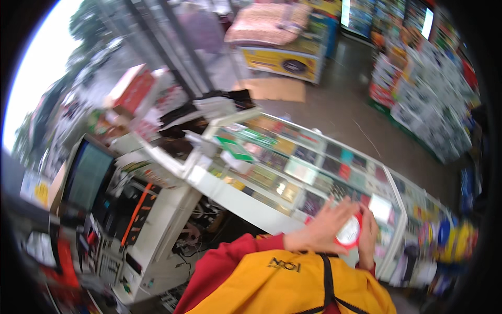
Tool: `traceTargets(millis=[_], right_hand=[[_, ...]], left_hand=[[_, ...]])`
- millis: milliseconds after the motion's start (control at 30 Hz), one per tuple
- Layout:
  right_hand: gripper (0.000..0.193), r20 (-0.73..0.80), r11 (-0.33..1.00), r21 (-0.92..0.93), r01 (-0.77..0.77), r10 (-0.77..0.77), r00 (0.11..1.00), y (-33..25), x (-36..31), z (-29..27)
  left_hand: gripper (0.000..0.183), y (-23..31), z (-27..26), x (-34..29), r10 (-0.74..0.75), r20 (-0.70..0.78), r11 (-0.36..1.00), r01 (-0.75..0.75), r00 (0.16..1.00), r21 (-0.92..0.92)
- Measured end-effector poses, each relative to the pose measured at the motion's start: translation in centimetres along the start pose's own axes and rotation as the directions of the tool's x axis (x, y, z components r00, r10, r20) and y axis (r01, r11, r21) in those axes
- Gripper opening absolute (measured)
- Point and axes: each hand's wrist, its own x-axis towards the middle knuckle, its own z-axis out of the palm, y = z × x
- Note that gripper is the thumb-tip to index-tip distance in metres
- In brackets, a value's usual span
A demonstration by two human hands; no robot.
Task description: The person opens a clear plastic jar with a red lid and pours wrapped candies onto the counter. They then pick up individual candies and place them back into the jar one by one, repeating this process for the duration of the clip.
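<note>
My left hand (327,224) and my right hand (369,235) are close together over the right part of a glass-topped display counter (246,206). Between them is a round red thing with a white face (349,231), whose kind I cannot make out through the blur. The left fingers reach over its upper side, while the right hand curves along its right edge. Rows of small flat packs (282,191) show through the glass below. On the counter's left part lies a green and white box (235,150).
A monitor (88,172) and a cluttered desk stand at the left, by a window. Beyond the counter, a freezer (280,62) bears a pink patterned cover (266,23). Wrapped bottle packs (434,99) are stacked at the far right. Colourful goods (452,240) crowd the counter's right end.
</note>
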Motion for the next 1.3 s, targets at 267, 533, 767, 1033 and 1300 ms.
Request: traceTargets(millis=[267,533,767,1033,1300], right_hand=[[0.031,-0.233,0.976,-0.196,0.092,-0.137,0.963,-1.6,-5.2,0.1],[0.043,-0.201,0.996,-0.083,-0.028,0.01,0.98,-3.4,-6.8,1.2],[0.042,-0.154,0.996,-0.091,0.018,-0.032,0.988,-3.9,-5.5,0.9],[0.041,-0.223,0.993,-0.104,0.062,-0.084,0.971,-2.7,-5.7,2.9],[0.041,-0.236,0.999,-0.005,0.039,-0.039,0.971,-1.7,-5.6,3.6]], left_hand=[[0.123,1.3,0.1,-0.7,-0.085,-0.136,0.969,0.114,0.987,0.218],[0.11,1.5,-2.4,-0.2,-0.22,-0.034,0.972,0.222,0.975,0.075],[0.117,-1.0,-3.0,1.3,0.02,0.121,0.999,-0.025,0.992,0.038],[0.121,-0.7,-2.1,0.5,-0.07,0.044,0.997,0.068,0.997,0.046],[0.117,-0.8,-1.2,0.3,-0.059,-0.019,0.995,0.06,0.998,0.083]])
